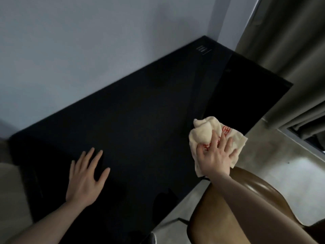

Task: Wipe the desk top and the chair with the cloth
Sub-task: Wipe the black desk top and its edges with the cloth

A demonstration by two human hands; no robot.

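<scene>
A black desk top (pixel 140 111) runs along the pale wall from lower left to upper right. My right hand (pixel 215 155) presses flat on a crumpled cream cloth (pixel 202 132) with red print, at the desk's near right edge. My left hand (pixel 84 178) rests palm down on the desk with its fingers spread and nothing in it. A brown leather chair (pixel 260 196) stands at the lower right, partly under my right forearm.
A grey-blue wall (pixel 88 50) borders the desk's far side. Olive curtains (pixel 290 59) hang at the right beyond the desk's end. Pale concrete floor (pixel 281 164) shows beside the chair. A beige object (pixel 10 182) sits at the left edge.
</scene>
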